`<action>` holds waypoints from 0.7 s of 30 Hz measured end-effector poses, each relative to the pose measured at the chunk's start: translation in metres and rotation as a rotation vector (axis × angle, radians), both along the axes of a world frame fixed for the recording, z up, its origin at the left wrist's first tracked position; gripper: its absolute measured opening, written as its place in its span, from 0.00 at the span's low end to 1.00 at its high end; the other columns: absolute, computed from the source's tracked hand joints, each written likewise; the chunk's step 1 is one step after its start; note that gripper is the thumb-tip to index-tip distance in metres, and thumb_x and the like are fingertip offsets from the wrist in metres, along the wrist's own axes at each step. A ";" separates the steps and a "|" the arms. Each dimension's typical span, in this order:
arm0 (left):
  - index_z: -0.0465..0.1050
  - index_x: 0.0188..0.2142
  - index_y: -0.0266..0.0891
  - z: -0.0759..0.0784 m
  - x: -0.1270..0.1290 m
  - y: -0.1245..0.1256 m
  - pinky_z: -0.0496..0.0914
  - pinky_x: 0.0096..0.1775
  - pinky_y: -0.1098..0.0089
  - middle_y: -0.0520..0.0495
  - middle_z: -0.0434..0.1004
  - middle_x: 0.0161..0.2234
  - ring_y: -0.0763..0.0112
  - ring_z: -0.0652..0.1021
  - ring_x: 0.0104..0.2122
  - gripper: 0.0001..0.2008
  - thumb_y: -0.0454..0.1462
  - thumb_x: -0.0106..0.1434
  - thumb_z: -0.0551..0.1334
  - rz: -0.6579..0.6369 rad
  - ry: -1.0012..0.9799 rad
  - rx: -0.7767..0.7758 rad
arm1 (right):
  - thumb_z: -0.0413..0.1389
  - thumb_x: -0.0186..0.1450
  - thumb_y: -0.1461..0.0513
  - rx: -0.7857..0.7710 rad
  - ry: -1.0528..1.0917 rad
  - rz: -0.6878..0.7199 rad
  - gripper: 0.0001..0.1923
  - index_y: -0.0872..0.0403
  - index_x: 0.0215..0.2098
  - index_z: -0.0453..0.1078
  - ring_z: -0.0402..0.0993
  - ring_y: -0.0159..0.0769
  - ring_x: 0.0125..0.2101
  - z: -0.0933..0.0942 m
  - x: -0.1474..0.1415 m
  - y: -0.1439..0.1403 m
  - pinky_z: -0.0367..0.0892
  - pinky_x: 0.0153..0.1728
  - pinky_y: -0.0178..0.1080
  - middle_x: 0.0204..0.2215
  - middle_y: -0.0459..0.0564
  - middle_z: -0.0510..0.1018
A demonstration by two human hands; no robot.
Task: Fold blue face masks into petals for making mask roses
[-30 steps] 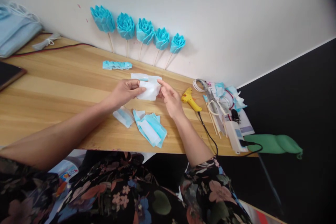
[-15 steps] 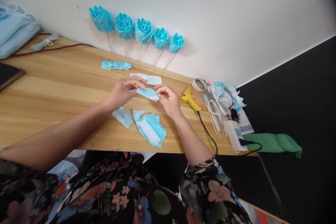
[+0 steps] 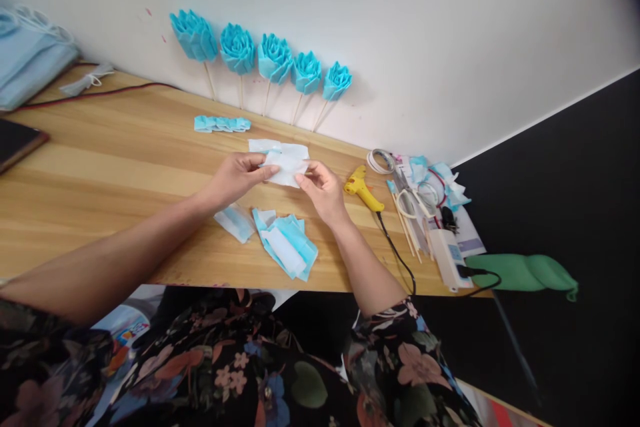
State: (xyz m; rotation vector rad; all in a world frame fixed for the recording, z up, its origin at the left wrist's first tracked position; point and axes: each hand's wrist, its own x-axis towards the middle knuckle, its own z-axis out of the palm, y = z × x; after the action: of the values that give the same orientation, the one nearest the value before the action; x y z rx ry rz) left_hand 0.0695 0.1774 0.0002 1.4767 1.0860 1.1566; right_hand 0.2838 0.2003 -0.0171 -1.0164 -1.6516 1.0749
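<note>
Between my two hands is a small piece of mask fabric (image 3: 287, 167), its white side facing me. My left hand (image 3: 243, 177) pinches its left edge between thumb and fingers. On the right edge, my right hand (image 3: 323, 190) is closed in the same way. Just behind it lie white fabric strips (image 3: 263, 145), partly covered. Nearer me on the wooden table are a stack of blue and white fabric pieces (image 3: 287, 247) and a separate pale piece (image 3: 235, 223). A row of folded blue pieces (image 3: 222, 124) lies farther back.
Several blue fabric roses (image 3: 274, 59) on sticks lean against the wall. To the right lie a yellow glue gun (image 3: 364, 189) with a black cord, tape (image 3: 380, 161), scissors (image 3: 407, 197), sticks and a power strip (image 3: 450, 260). Blue masks (image 3: 35, 60) sit at the far left.
The fabric piece between my hands showed its blue side, narrow; now its white side shows and it looks wider. My fingers have shifted, thumbs now on top.
</note>
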 end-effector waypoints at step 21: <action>0.75 0.25 0.37 0.008 0.002 0.000 0.66 0.29 0.73 0.51 0.75 0.23 0.76 0.70 0.24 0.21 0.53 0.55 0.71 0.045 -0.117 -0.077 | 0.64 0.57 0.45 -0.098 0.147 0.026 0.20 0.52 0.33 0.74 0.69 0.32 0.32 0.008 -0.003 -0.003 0.68 0.36 0.35 0.29 0.44 0.76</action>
State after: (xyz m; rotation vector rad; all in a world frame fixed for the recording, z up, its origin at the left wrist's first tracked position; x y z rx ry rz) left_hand 0.0715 0.1772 0.0079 1.3147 1.0762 1.2040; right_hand 0.2810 0.1977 -0.0093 -0.9565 -1.5098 1.2284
